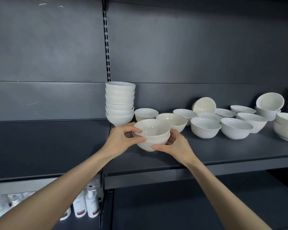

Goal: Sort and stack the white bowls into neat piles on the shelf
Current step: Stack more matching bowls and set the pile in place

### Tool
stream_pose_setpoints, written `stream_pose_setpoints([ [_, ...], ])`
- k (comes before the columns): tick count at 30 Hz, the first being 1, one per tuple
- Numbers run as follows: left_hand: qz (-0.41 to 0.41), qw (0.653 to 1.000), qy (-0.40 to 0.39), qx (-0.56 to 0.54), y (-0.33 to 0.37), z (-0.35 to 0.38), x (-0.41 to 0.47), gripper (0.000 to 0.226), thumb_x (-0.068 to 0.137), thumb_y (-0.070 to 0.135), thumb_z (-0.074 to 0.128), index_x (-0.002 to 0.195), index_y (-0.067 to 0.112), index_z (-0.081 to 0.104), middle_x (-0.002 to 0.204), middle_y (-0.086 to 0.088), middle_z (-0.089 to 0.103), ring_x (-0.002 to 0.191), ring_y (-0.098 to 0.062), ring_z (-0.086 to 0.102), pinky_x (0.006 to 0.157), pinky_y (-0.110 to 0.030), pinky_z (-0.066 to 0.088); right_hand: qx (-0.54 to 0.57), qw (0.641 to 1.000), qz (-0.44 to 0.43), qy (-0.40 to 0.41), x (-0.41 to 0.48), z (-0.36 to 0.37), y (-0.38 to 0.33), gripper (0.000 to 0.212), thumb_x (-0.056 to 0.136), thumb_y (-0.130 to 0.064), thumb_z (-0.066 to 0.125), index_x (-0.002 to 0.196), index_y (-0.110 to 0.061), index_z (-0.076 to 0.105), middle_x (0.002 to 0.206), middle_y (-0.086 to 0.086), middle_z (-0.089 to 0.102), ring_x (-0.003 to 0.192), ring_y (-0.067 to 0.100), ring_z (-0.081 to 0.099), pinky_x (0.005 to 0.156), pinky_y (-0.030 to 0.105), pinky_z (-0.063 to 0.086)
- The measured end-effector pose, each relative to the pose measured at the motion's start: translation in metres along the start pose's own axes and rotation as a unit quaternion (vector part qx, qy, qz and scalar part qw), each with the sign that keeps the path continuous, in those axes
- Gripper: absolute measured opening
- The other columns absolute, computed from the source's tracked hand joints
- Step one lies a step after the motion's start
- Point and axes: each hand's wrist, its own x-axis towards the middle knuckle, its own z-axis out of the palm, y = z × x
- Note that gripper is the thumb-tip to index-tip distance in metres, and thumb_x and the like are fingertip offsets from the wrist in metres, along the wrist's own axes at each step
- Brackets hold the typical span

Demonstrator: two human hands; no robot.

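Held bowls: two nested white bowls (152, 136) sit between both hands, low over the dark shelf (223, 150), near its front edge.
Left hand: the left hand (121, 141) grips the pair from the left, its fingers (136, 130) curled narrowly, thumb on the upper bowl's rim and fingertips pressed along the seam between the two bowls.
Right hand: the right hand (175, 145) cups the pair from the right, thumb under the lower bowl's side, the other fingers wrapped behind and partly hidden.
Tall stack: six bowls stand in one upright pile (119, 103) against the back panel, just behind and to the left of the held pair.
Loose bowls: about a dozen single bowls (205, 127) spread along the shelf to the right; two of them (204, 105) lie tipped on their sides, and the far right end is too blurred to count exactly.
Open room: bare shelf lies left of the tall stack and along the front edge below the loose bowls.
Lower shelf: white pump bottles (91, 202) stand at bottom left.
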Motion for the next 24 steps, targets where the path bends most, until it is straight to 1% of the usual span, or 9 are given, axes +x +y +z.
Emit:
stream_pose_setpoints([
  [4, -0.057, 0.998, -0.023, -0.005, -0.008, -0.008, 0.004, 0.076, 0.05, 0.043, 0.087, 0.119, 0.027, 0.061, 0.122, 0.013, 0.062, 0.116, -0.008, 0.058, 0.095, -0.029, 0.05, -0.01, 1.0, -0.001, 0.001, -0.001, 0.001, -0.001, 0.09, 0.05, -0.038, 0.092, 0.129, -0.022, 0.053, 0.115, -0.013, 0.068, 0.104, 0.002, 0.065, 0.092, 0.027, 0.053],
  [7, -0.121, 0.991, -0.062, 0.0, -0.009, -0.014, 0.007, 0.1, 0.053, 0.042, 0.089, 0.138, 0.016, 0.043, 0.131, 0.006, 0.054, 0.113, -0.011, 0.06, 0.095, -0.027, 0.049, -0.021, 1.0, -0.006, 0.006, -0.003, 0.0, -0.004, 0.068, 0.058, -0.025, 0.091, 0.117, -0.032, 0.057, 0.107, -0.017, 0.069, 0.096, -0.004, 0.065, 0.08, 0.013, 0.051],
  [9, -0.116, 0.989, -0.088, -0.019, -0.008, -0.015, 0.01, 0.083, 0.054, 0.039, 0.087, 0.125, 0.01, 0.055, 0.118, 0.002, 0.066, 0.106, -0.013, 0.065, 0.094, -0.03, 0.052, -0.025, 1.0, -0.009, 0.012, -0.002, 0.0, -0.005, 0.065, 0.06, -0.02, 0.09, 0.115, -0.032, 0.058, 0.105, -0.017, 0.069, 0.092, -0.007, 0.065, 0.075, 0.009, 0.05],
  [11, -0.093, 0.991, -0.096, -0.013, -0.005, -0.014, 0.01, 0.045, 0.066, 0.023, 0.086, 0.106, 0.016, 0.066, 0.106, 0.004, 0.072, 0.104, -0.014, 0.066, 0.093, -0.028, 0.052, -0.03, 0.999, -0.005, 0.02, -0.001, 0.0, -0.005, 0.074, 0.056, -0.025, 0.092, 0.121, -0.025, 0.058, 0.107, -0.014, 0.069, 0.095, -0.004, 0.065, 0.078, 0.012, 0.051],
  [12, -0.083, 0.992, -0.095, -0.013, -0.005, -0.013, 0.01, 0.035, 0.07, 0.016, 0.084, 0.102, 0.02, 0.068, 0.102, 0.005, 0.073, 0.103, -0.014, 0.066, 0.093, -0.028, 0.052, -0.034, 0.999, -0.003, 0.025, -0.001, 0.0, -0.005, 0.079, 0.053, -0.029, 0.092, 0.124, -0.022, 0.058, 0.108, -0.012, 0.069, 0.097, -0.001, 0.065, 0.081, 0.015, 0.051],
  [15, -0.07, 0.994, -0.081, -0.023, -0.001, -0.012, 0.013, 0.035, 0.07, 0.011, 0.083, 0.099, 0.026, 0.07, 0.099, 0.008, 0.074, 0.1, -0.013, 0.067, 0.092, -0.029, 0.053, -0.046, 0.998, 0.0, 0.041, -0.001, -0.003, -0.008, 0.083, 0.049, -0.032, 0.093, 0.123, -0.019, 0.058, 0.106, -0.011, 0.069, 0.096, 0.002, 0.065, 0.081, 0.017, 0.051],
  [18, -0.053, 0.996, -0.066, -0.033, 0.014, -0.012, 0.023, 0.038, 0.07, 0.01, 0.082, 0.098, 0.03, 0.068, 0.091, 0.013, 0.074, 0.091, -0.006, 0.068, 0.08, -0.016, 0.053, -0.044, 0.997, -0.011, 0.065, 0.005, -0.013, -0.021, 0.076, 0.052, -0.023, 0.094, 0.119, -0.016, 0.059, 0.101, -0.01, 0.069, 0.091, 0.002, 0.066, 0.076, 0.017, 0.053],
  [21, -0.024, 0.998, -0.048, -0.043, 0.032, -0.008, 0.044, 0.04, 0.071, 0.009, 0.081, 0.106, 0.022, 0.066, 0.095, 0.011, 0.069, 0.087, -0.004, 0.066, 0.07, -0.009, 0.05, -0.042, 0.996, -0.029, 0.077, 0.02, -0.034, -0.039, 0.078, 0.051, -0.023, 0.094, 0.119, -0.013, 0.058, 0.101, -0.007, 0.069, 0.088, 0.003, 0.068, 0.077, 0.02, 0.055],
  [24, -0.02, 0.998, -0.046, -0.044, 0.04, 0.004, 0.065, 0.046, 0.071, 0.014, 0.082, 0.113, 0.016, 0.064, 0.104, 0.004, 0.069, 0.096, -0.009, 0.065, 0.074, -0.014, 0.051, -0.047, 0.996, -0.033, 0.073, 0.034, -0.057, -0.049, 0.074, 0.054, -0.021, 0.093, 0.118, -0.016, 0.055, 0.1, -0.01, 0.067, 0.082, -0.002, 0.067, 0.067, 0.012, 0.052],
])
